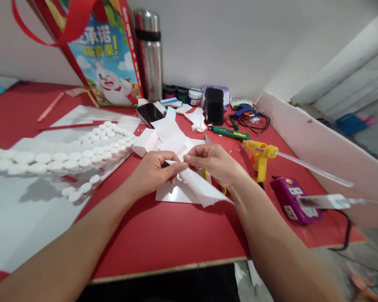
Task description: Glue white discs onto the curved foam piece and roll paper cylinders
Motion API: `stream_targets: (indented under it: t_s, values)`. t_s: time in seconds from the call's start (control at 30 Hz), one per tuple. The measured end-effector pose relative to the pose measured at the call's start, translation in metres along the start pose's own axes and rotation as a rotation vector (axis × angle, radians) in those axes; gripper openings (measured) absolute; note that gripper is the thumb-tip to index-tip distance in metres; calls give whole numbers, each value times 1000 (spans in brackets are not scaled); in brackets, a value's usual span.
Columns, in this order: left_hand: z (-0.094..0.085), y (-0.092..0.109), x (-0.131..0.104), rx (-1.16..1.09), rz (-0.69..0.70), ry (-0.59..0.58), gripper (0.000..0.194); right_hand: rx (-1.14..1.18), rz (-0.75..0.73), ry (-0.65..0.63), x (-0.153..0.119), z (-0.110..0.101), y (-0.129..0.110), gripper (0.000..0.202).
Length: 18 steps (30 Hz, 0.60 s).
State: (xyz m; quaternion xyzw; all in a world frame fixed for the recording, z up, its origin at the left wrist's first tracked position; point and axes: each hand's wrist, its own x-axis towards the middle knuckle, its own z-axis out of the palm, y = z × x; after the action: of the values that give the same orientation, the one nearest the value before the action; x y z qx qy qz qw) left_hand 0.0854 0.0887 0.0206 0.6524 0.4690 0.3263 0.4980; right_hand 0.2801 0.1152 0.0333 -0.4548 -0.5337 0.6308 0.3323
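Both hands meet over the middle of the red table [132,243], pinching one sheet of white paper [204,188]. My left hand [156,170] grips its upper left edge between thumb and fingers. Close beside it, my right hand [214,163] pinches the same edge, and the rest of the sheet slants down to the right. Under it lie a glossy white sheet [173,193] and a tool with yellow handles, mostly hidden. Beyond the hands sit folded white paper pieces [146,140].
Rows of white discs [59,161] stand on a clear sheet at left. A yellow glue gun [260,157], purple power strip [294,201] and green utility knife [229,133] lie right. Behind are phones [214,105], a steel flask [149,58] and a gift bag [110,71].
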Motion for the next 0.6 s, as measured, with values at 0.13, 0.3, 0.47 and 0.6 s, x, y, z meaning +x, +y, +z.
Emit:
stream_targets:
  t_s: [0.13,0.3,0.47,0.6]
  values:
    - [-4,0,1,-108,-41,-31,33,114,93,65,-1,4,0,29]
    - [-7,-3,4,-163,8,-9,26,205,264,-309,-8,8,-5,35]
    - [-7,-2,5,-183,-54,31,25,157,247,-348,-9,3,-4,31]
    - [-8,-1,5,-256,-94,19,30,170,249,-334,-10,-2,-5,29]
